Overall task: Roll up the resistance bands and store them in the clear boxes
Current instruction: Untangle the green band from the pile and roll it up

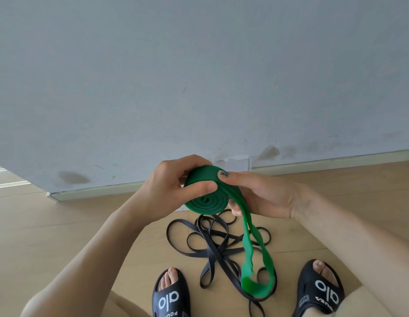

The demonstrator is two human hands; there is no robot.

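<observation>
A green resistance band (205, 197) is partly wound into a flat coil held in the air at the middle of the head view. My left hand (173, 186) grips the coil, thumb pressed on its upper edge. My right hand (265, 195) holds the band's outer wrap with the thumb on top, fingers under the loose part. The band's free loop (256, 271) hangs down to the floor between my feet. A tangle of black resistance bands (212, 243) lies on the floor below. A clear box (235, 164) stands against the wall, mostly hidden behind my hands.
A grey-white wall (199, 76) with a pale baseboard (336, 162) rises close in front. The floor is light wood (61, 225). My feet in black slides (169, 296) (320, 291) stand either side of the black bands.
</observation>
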